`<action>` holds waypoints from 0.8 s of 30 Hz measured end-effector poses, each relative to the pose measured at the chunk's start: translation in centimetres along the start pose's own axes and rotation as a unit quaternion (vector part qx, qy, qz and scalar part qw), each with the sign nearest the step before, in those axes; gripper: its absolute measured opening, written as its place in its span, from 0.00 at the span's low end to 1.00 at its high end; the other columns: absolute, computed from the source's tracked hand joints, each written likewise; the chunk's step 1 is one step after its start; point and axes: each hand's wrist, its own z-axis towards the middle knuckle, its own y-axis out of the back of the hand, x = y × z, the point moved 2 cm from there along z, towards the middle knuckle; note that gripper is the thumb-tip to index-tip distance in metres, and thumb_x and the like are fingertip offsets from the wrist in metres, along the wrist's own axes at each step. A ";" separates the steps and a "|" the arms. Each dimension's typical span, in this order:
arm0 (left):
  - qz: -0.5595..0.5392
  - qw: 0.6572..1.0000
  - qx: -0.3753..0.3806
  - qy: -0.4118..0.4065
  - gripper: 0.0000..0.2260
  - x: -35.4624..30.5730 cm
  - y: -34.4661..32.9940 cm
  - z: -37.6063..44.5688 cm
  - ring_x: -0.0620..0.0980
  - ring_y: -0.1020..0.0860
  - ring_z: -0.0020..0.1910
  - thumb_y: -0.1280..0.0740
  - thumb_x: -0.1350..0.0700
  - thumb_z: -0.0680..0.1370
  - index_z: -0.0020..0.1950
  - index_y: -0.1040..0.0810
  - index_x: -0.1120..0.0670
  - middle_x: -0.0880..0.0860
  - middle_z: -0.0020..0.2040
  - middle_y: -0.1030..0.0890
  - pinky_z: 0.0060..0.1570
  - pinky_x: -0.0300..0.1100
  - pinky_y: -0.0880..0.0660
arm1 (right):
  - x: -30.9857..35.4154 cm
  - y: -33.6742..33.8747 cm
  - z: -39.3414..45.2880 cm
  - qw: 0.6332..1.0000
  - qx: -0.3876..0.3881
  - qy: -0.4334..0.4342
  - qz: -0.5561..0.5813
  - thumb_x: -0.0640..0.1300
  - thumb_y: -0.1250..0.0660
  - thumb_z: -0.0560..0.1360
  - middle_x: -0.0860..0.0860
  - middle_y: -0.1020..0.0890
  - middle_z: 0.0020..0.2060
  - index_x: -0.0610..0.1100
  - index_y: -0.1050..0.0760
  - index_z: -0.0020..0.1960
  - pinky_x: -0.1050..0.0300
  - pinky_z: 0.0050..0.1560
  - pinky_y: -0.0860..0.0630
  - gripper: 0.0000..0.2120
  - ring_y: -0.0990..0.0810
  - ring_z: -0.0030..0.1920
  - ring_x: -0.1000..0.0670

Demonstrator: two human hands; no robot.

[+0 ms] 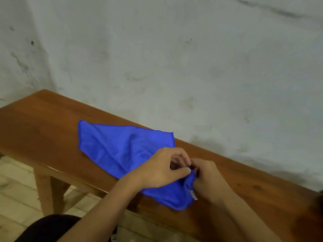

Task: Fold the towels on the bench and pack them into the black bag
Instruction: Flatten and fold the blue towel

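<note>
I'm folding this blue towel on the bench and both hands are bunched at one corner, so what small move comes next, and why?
Probably draw that corner across to the far left edge. Both the left hand and right hand pinch the same near corner of the towel, which lies spread and wrinkled on the bench.

The single view sits at the person's head, looking forward and steeply down. It is close to the wooden bench (52, 123), which runs diagonally from upper left to lower right. A stained wall (174, 49) fills the upper half; pale floor (15, 189) shows at lower left.
</note>
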 end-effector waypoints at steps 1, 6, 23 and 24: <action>0.015 1.000 -0.024 -0.015 0.01 -0.1 0.2 0.1 0.47 0.19 0.42 0.30 0.59 0.77 0.47 0.20 0.54 0.49 0.42 0.17 0.47 0.48 0.22 | -0.5 0.4 -0.3 1.000 -0.008 0.007 -0.029 0.45 0.41 0.62 0.50 0.21 0.34 0.45 0.23 0.39 0.44 0.34 0.27 0.10 0.24 0.36 0.48; 0.409 0.888 -0.210 -0.027 0.07 2.3 1.2 0.6 0.53 0.22 0.41 0.38 0.49 0.76 0.43 0.24 0.50 0.49 0.40 0.23 0.41 0.50 0.25 | -4.1 2.7 -4.3 0.987 -0.115 0.053 -0.094 0.49 0.40 0.64 0.55 0.30 0.32 0.47 0.33 0.35 0.52 0.32 0.31 0.05 0.32 0.35 0.52; 0.301 0.945 -0.057 0.117 0.08 3.9 1.6 1.9 0.43 0.25 0.40 0.24 0.55 0.71 0.40 0.23 0.51 0.46 0.40 0.20 0.42 0.39 0.33 | -5.3 1.1 -5.5 0.975 -0.181 -0.116 0.063 0.55 0.24 0.70 0.63 0.19 0.34 0.56 0.23 0.43 0.51 0.37 0.21 0.08 0.21 0.34 0.56; 0.290 0.949 -0.053 0.109 0.08 3.8 1.4 1.9 0.42 0.25 0.41 0.24 0.54 0.69 0.39 0.23 0.51 0.45 0.40 0.22 0.43 0.40 0.33 | -5.4 1.0 -5.6 0.977 -0.168 -0.123 0.048 0.54 0.24 0.70 0.63 0.20 0.35 0.56 0.23 0.43 0.50 0.37 0.21 0.08 0.22 0.33 0.56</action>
